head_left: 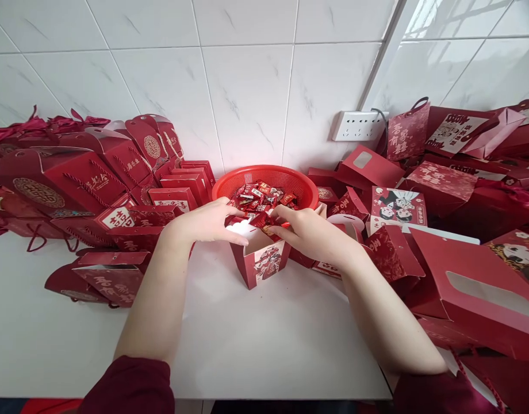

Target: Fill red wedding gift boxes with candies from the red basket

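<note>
A small red gift box (267,265) with an illustrated front stands open-topped on the white table. My left hand (208,223) is at its left rim, thumb along the near edge and fingers behind, holding the box. Over the mouth of the box, my right hand (310,231) has its fingers closed around red-wrapped candies (261,219); how many is hidden. Just behind stands a red plastic basket (264,170) with many more wrapped candies (258,198) inside.
Red gift boxes with rope handles (70,181) are heaped on the left. More boxes (484,276) in several shapes crowd the right. A white power strip (357,126) is on the tiled wall (247,86). The table's front edge (282,397) is near me.
</note>
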Demonstrator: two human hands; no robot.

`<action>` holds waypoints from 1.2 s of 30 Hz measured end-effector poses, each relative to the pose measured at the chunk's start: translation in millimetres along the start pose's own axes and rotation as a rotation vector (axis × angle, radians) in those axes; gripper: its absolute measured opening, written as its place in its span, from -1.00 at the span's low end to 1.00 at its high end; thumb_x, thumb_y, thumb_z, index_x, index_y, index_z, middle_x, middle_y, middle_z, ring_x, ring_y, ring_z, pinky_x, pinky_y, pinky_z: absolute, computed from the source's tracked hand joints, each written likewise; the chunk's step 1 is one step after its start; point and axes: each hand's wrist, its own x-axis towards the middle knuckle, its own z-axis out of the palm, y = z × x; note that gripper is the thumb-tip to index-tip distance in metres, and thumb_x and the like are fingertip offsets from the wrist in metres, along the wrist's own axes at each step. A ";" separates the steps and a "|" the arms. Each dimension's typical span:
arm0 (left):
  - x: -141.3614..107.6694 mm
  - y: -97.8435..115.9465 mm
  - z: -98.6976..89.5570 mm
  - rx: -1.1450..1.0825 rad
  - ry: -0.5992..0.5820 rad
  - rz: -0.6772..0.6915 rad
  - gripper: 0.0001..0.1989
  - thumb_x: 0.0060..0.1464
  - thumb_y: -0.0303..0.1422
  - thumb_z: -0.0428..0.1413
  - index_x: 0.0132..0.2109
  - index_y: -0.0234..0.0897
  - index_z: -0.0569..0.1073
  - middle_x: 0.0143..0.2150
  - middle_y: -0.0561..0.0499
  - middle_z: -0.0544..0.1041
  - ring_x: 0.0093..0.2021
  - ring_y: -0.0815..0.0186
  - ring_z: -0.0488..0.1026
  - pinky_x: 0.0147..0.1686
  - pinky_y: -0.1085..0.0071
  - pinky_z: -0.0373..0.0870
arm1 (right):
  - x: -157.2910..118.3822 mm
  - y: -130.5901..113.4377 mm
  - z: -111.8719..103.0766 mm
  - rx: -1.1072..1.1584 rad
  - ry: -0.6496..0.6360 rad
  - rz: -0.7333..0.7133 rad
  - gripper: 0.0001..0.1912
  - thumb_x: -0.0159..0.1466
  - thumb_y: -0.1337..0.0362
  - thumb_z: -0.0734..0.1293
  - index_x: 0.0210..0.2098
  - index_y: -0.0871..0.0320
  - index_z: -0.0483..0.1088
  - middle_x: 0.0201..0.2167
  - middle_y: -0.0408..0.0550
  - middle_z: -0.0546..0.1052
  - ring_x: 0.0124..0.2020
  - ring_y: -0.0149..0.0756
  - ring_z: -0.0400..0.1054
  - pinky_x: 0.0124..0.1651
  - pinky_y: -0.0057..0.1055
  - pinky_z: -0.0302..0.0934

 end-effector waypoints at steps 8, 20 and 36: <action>-13.4 15.1 1.0 -0.040 -0.090 0.067 -0.58 0.04 0.05 0.11 -0.36 -0.24 0.53 -0.43 0.00 0.41 -0.48 0.31 0.33 -0.54 0.39 0.06 | -23.8 -5.1 -14.9 0.028 -0.180 -0.134 -0.85 0.36 0.36 0.25 -0.08 0.14 0.35 -0.26 -0.08 0.57 -0.32 -0.28 0.44 -0.34 -0.43 0.09; -50.3 51.1 3.4 0.017 -0.095 0.324 -0.72 0.06 -0.22 0.16 -0.51 -0.26 0.36 -0.36 0.05 0.39 -0.44 0.38 0.28 -0.54 0.40 0.08 | -56.9 -25.1 -16.2 -0.367 -0.255 -0.241 -0.75 0.27 0.41 0.31 -0.06 0.10 0.31 -0.20 -0.09 0.57 -0.31 -0.17 0.49 -0.46 -0.35 -0.06; -32.9 26.8 -8.4 -0.101 0.011 0.324 -0.62 0.03 -0.08 0.23 0.01 0.06 0.59 -0.08 0.08 0.54 -0.15 0.23 0.50 -0.23 0.44 0.35 | -52.8 -30.5 -18.6 -0.275 -0.246 -0.225 -0.69 0.38 0.29 0.27 0.09 0.19 0.28 -0.23 -0.01 0.59 -0.32 -0.11 0.50 -0.44 -0.33 0.10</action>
